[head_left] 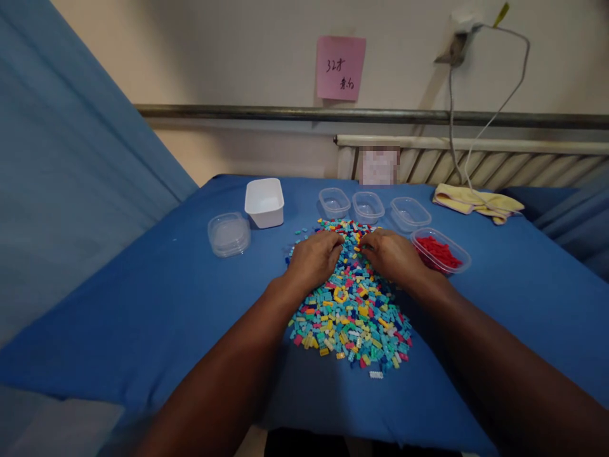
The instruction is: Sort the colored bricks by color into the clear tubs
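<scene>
A wide heap of small toy building bricks (pixel 349 311) in blue, turquoise, yellow, pink, red and other colours is spread over the blue cloth. At the heap's far left part, my left hand (pixel 314 257) rests with its fingers curled together among the bricks; what the fingertips hold, if anything, is hidden. Opposite it, my right hand (pixel 391 254) is closed in a pinch at the heap's far right part, with small yellow and red bricks by its fingertips. Just beyond my right wrist stands a clear container (pixel 464 261) holding red bricks (pixel 436 251).
Three clear tubs, left (pixel 333 206), middle (pixel 368 209) and right (pixel 410 217), line the back. To the left are a white bin (pixel 264 212) and stacked clear lids (pixel 229 235). A yellow cloth (pixel 476 200) lies back right, below a hanging cable (pixel 516 89).
</scene>
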`<action>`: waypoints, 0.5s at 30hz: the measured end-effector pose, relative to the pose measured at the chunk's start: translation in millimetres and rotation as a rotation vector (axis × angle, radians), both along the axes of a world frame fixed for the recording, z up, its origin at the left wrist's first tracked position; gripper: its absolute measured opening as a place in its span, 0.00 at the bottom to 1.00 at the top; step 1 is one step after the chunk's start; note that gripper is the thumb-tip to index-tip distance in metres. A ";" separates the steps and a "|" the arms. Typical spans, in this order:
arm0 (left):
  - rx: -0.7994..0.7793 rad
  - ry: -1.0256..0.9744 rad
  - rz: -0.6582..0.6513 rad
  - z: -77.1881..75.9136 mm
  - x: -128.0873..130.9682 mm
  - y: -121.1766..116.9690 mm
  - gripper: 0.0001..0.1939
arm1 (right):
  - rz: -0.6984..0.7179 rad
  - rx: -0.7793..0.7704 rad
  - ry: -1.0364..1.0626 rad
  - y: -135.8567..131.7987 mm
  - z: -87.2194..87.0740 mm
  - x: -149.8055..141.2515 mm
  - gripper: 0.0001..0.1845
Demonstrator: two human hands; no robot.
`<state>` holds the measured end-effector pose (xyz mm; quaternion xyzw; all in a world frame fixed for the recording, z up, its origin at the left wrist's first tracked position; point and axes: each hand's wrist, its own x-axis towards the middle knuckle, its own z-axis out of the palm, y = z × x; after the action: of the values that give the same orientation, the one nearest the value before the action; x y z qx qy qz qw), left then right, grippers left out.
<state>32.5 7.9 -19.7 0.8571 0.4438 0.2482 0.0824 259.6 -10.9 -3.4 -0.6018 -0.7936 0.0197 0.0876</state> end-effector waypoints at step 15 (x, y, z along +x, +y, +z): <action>-0.028 0.049 -0.013 6.2 3.5 -6.0 0.11 | 0.084 -0.123 -0.164 17.5 14.4 -1.6 0.15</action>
<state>36.0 2.0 -13.4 0.8646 0.4435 0.2204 0.0851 258.0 6.6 11.0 -0.5720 -0.8198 0.0228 -0.0158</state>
